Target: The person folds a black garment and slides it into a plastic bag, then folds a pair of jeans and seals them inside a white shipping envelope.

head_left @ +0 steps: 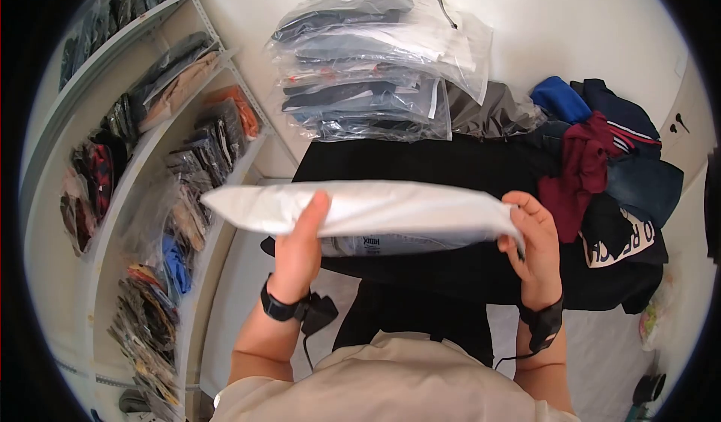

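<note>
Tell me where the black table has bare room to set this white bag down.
Bare black table lies between the stack of bagged garments and the white bag, and along the near edge under it. The right side is crowded with loose clothes; the left shelves are packed.

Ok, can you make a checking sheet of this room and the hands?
Surface: black table, partly covered.
Job's things: white plastic package, held flat above the table.
Clutter: stack of bagged clothes at the back; loose clothes pile on the right.
Hands: left hand and right hand each grip the package.
Cables: thin black cables hang from both wrist straps.
Surroundings: shelves of bagged clothes on the left.
</note>
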Available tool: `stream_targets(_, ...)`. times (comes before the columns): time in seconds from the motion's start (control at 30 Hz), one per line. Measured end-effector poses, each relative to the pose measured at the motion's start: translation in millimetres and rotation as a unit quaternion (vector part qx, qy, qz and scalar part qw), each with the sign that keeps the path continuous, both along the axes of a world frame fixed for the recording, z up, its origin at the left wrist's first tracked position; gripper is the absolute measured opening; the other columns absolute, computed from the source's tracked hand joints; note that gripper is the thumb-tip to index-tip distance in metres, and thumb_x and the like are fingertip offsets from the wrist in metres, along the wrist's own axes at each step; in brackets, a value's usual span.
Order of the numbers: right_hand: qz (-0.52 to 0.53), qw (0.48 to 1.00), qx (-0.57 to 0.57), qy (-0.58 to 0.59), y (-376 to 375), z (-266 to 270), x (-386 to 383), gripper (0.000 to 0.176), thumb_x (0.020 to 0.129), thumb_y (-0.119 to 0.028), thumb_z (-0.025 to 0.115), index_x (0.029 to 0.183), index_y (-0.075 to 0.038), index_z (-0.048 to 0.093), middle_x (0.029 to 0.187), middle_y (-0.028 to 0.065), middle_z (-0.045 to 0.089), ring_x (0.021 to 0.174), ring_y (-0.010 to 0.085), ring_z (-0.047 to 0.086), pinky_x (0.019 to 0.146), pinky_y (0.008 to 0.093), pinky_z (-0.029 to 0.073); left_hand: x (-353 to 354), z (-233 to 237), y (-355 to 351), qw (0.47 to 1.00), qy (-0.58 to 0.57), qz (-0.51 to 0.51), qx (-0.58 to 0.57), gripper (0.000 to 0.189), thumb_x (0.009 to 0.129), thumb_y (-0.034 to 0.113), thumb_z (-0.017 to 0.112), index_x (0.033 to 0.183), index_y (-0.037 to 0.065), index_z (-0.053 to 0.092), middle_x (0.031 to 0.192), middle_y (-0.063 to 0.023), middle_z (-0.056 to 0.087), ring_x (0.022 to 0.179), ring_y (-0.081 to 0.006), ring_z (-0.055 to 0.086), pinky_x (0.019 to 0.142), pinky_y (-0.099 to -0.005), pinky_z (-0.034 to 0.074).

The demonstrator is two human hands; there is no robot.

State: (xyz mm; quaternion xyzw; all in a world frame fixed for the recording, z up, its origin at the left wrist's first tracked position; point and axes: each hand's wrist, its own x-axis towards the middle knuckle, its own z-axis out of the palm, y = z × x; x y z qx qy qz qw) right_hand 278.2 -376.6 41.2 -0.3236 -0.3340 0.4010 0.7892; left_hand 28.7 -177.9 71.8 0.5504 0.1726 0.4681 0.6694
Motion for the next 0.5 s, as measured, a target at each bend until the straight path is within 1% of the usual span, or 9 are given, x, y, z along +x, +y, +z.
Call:
stream_targets(0.1, -0.068, 0.996, 0.038, 0.049, 19.5, 3.8, 7.5, 0.027, 0.099, -0.012, 0.048, 0.117, 0.007, 0.054, 0.111, 0.0207, 0.064, 0.096, 0.0256, 0.069, 0.066, 0.0283, 0.060, 24.4, 13.8, 37.6, 0.987, 0.060, -0.145, -0.023, 0.048, 0.100, 0.037, 0.048, 0.121, -0.005, 0.055, 0.114, -0.0141, 0.065, 0.109, -0.0238, 0.061, 0.096, -0.0359, 0.046)
stream_targets(0.13, -0.066, 0.996, 0.028, 0.050, 24.5, -0.2, 14.3, 0.029, 0.100, -0.013, 0.048, 0.120, 0.008, 0.052, 0.120, 0.0232, 0.060, 0.104, 0.0275, 0.066, 0.075, 0.0318, 0.060, 34.7, 9.4, 53.3, 0.975, 0.063, -0.211, -0.032, 0.055, 0.102, 0.042, 0.043, 0.124, -0.007, 0.052, 0.121, -0.0163, 0.063, 0.113, -0.0255, 0.059, 0.098, -0.0371, 0.044)
stream_targets(0.17, -0.099, 0.995, 0.005, 0.031, 31.8, -4.3, 18.4, 0.032, 0.100, -0.015, 0.049, 0.122, 0.008, 0.051, 0.123, 0.0228, 0.059, 0.107, 0.0273, 0.064, 0.080, 0.0333, 0.058, 47.6, 2.4, 59.3, 0.979, 0.047, -0.200, -0.012, 0.062, 0.103, 0.046, 0.037, 0.135, -0.006, 0.045, 0.134, -0.0187, 0.055, 0.123, -0.0264, 0.053, 0.104, -0.0373, 0.039)
stream_targets(0.23, -0.137, 0.990, -0.019, 0.012, 39.4, -19.3, 24.4, 0.035, 0.100, -0.016, 0.050, 0.125, 0.008, 0.049, 0.125, 0.0224, 0.058, 0.110, 0.0271, 0.063, 0.085, 0.0348, 0.056, 47.8, -24.0, 73.0, 0.977, 0.141, -0.114, 0.113, 0.056, 0.101, 0.039, 0.046, 0.140, -0.001, 0.044, 0.141, -0.0170, 0.049, 0.132, -0.0269, 0.044, 0.109, -0.0367, 0.034)
stream_targets(0.3, -0.260, 0.947, -0.140, -0.125, 40.7, -41.6, 31.8, 0.040, 0.100, -0.018, 0.052, 0.130, 0.007, 0.046, 0.127, 0.0204, 0.058, 0.115, 0.0260, 0.060, 0.089, 0.0349, 0.053, 40.6, -42.8, 73.4, 0.928, 0.272, -0.068, 0.244, 0.053, 0.097, 0.032, 0.057, 0.138, 0.000, 0.047, 0.142, -0.0180, 0.047, 0.136, -0.0298, 0.040, 0.112, -0.0369, 0.030)
stream_targets(0.33, -0.258, 0.935, -0.156, -0.188, 41.2, -52.1, 33.1, 0.043, 0.098, -0.018, 0.055, 0.133, 0.005, 0.046, 0.127, 0.0184, 0.059, 0.113, 0.0240, 0.061, 0.089, 0.0327, 0.052, 37.3, -46.1, 68.2, 0.859, 0.335, -0.026, 0.387, 0.053, 0.095, 0.033, 0.058, 0.137, 0.002, 0.048, 0.142, -0.0202, 0.046, 0.137, -0.0323, 0.039, 0.113, -0.0412, 0.028)
stream_targets(0.4, -0.282, 0.857, -0.181, -0.391, 43.6, -64.0, 24.2, 0.045, 0.095, -0.015, 0.058, 0.134, 0.003, 0.046, 0.126, 0.0200, 0.060, 0.112, 0.0287, 0.062, 0.090, 0.0341, 0.050, 35.5, -68.5, 68.3, 0.719, 0.410, 0.054, 0.558, 0.052, 0.094, 0.033, 0.057, 0.137, 0.005, 0.050, 0.143, -0.0199, 0.046, 0.136, -0.0348, 0.038, 0.113, -0.0467, 0.027)
stream_targets(0.47, -0.278, 0.756, -0.204, -0.556, 47.0, -45.9, 3.0, 0.052, 0.089, -0.012, 0.062, 0.137, 0.000, 0.045, 0.132, 0.0236, 0.053, 0.124, 0.0394, 0.050, 0.104, 0.0419, 0.041, 36.7, -82.6, 65.8, 0.705, 0.422, 0.065, 0.566, 0.051, 0.094, 0.032, 0.056, 0.137, 0.005, 0.049, 0.144, -0.0184, 0.045, 0.137, -0.0351, 0.037, 0.113, -0.0475, 0.026)
stream_targets(0.5, -0.266, 0.716, -0.187, -0.618, 54.5, -45.1, -3.7, 0.055, 0.089, -0.017, 0.063, 0.138, -0.001, 0.044, 0.137, 0.0220, 0.050, 0.129, 0.0374, 0.045, 0.108, 0.0439, 0.036, 38.6, -86.7, 65.2, 0.689, 0.436, 0.082, 0.574, 0.050, 0.095, 0.030, 0.055, 0.138, 0.006, 0.049, 0.146, -0.0169, 0.044, 0.137, -0.0354, 0.037, 0.113, -0.0483, 0.025)
